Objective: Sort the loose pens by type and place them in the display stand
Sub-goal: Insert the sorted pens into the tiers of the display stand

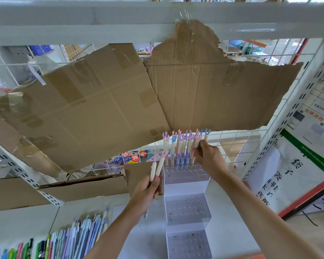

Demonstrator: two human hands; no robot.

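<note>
Loose pens (67,240) nearest, taped cardboard (101,101) overhanging display stand (187,202).

Torn cardboard sheets (120,101) hang low from 9 to 2 o'clock, closing the space above the display stand (187,208). A packed row of upright pens (183,148) fills the stand's top tier at 12 o'clock, while its two lower tiers are open. Loose pens (67,238) crowd the tabletop (230,227) at 7 o'clock.

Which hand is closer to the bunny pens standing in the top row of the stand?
Right. The right hand pinches a pen beside the standing bunny-ear pens on the stand's top tier. The left hand holds two loose pens lower, left of them.
</note>
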